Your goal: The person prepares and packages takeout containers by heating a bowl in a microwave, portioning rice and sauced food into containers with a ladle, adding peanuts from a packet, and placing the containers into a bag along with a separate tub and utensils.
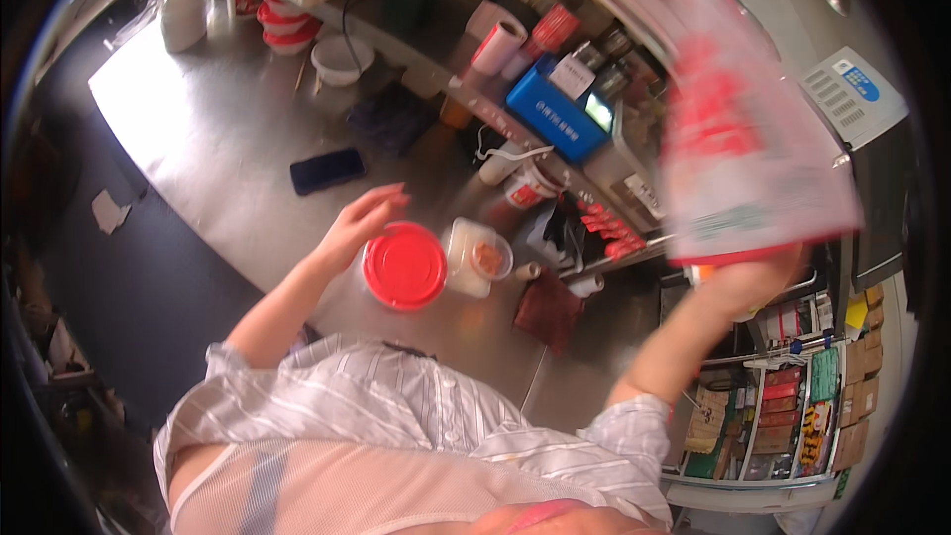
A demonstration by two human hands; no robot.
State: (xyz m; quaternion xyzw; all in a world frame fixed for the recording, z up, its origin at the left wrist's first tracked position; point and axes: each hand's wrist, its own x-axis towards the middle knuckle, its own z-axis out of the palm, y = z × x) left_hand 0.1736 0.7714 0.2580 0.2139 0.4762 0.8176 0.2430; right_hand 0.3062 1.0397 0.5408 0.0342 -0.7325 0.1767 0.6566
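My left hand (365,221) is at the upper left edge of a round tub with a red lid (406,265), fingers extended and holding nothing. The tub stands on the steel counter (245,141). Right beside it are a clear plastic container with pale contents (464,245) and a small clear cup of orange-brown food (488,258). Out to the right, my right hand (761,282) is at the red lower edge of a white-and-red plastic bag (750,141). The bag is blurred and hides my fingers, but appears to be gripped.
A dark phone (328,171) lies on the counter, with a white bowl (342,59) farther back. A shelf (483,108) carries a blue printer-like box (557,111) and paper rolls (499,48). A dark red cloth (548,310) lies right of the containers. Stocked racks (773,416) stand at lower right.
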